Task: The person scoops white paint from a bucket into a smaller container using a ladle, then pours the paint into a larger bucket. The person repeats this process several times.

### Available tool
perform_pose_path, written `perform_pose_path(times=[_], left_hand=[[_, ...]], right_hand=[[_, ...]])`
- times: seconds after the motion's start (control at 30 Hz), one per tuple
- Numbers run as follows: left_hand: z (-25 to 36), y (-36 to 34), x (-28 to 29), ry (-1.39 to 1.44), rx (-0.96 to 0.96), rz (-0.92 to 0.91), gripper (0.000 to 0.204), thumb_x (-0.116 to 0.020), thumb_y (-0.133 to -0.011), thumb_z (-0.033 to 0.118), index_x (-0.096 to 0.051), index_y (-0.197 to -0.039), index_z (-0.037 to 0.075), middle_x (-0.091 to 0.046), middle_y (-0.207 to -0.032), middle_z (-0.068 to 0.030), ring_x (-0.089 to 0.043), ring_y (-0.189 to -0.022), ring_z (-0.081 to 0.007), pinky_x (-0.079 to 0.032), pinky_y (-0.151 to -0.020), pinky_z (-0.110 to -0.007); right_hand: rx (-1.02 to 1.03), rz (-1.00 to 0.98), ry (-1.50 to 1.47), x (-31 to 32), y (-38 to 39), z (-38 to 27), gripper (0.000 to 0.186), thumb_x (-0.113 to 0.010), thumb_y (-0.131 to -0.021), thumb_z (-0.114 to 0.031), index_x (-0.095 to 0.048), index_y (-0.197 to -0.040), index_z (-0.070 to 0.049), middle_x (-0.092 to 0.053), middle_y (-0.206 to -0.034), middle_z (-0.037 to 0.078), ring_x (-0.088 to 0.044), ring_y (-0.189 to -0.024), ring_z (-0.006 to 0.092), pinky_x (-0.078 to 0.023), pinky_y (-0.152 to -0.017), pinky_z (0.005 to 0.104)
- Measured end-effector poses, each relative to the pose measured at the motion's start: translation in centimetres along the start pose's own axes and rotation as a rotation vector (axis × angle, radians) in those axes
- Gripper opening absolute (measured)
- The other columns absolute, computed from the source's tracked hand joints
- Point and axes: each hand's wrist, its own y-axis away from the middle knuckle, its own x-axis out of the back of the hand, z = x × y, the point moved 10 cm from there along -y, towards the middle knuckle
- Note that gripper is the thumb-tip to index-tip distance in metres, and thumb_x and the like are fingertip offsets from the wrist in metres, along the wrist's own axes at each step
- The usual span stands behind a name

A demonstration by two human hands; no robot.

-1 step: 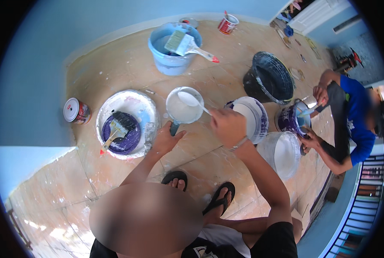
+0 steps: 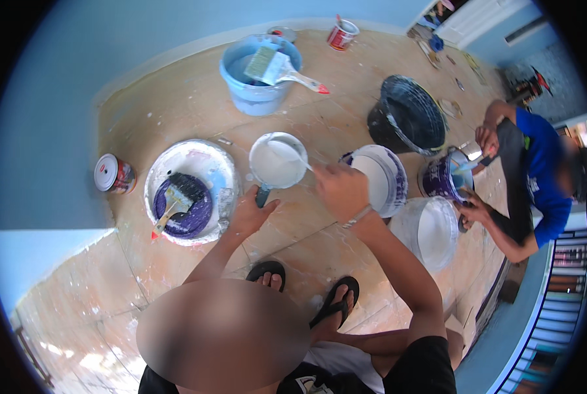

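Note:
My left hand (image 2: pixel 246 217) grips the dark handle of a round white dipper (image 2: pixel 255 172), which holds white liquid like paint. In my right hand (image 2: pixel 341 192) is the thin handle of a white spoon (image 2: pixel 296 155). The spoon's bowl is down in the liquid, its outline hard to make out against the white. Just right of that hand stands an uncovered tub of white paint (image 2: pixel 387 176) with a purple-stained side. Left of my left hand, a large white paint-smeared lid or basin (image 2: pixel 159 161) bears a purple lid (image 2: pixel 198 225) with a paintbrush (image 2: pixel 169 211) on it.
A light blue bucket (image 2: pixel 257 98) carries a wide brush (image 2: pixel 275 68) across its rim. A black bucket (image 2: pixel 389 131), a whitish bucket (image 2: pixel 405 230) and two cans (image 2: pixel 106 172) (image 2: pixel 341 36) stand around. At right, a co-worker in blue (image 2: pixel 543 171) stirs inside a purple bucket (image 2: pixel 433 178).
The spoon's bowl has gone from showing above the dipper's rim to lower in the white liquid. My right hand has shifted slightly left; my left hand still grips the dipper.

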Motion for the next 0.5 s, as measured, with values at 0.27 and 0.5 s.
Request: perform_pose_path(times=[0.27,0.5], left_hand=[[0.3,-0.6,0.1,0.123,0.073,-0.04,0.045,-0.084,-0.084,0.028,-0.06,-0.109,0.0,-0.063,-0.074,-0.0109,-0.059,-0.051,-0.0208,-0.047,-0.044,-0.037],[1.0,-0.7,-1.0,0.11,0.052,-0.079,0.037,-0.081,-0.088,0.022,-0.049,-0.091,0.005,-0.048,-0.065,-0.0017,-0.047,-0.046,-0.0128,-0.037,-0.039,-0.033]], right_hand=[[-0.169,-0.106,-0.105,-4.1,0.9,1.7,0.016,-0.065,-0.083,-0.014,-0.071,-0.096,-0.007,-0.072,-0.083,0.013,-0.074,-0.078,0.0318,-0.058,-0.065,0.045],[-0.236,-0.18,-0.134,-5.8,1.1,2.0,0.013,-0.065,-0.082,-0.015,-0.071,-0.091,-0.007,-0.073,-0.084,0.015,-0.074,-0.075,0.0332,-0.057,-0.063,0.0454]])
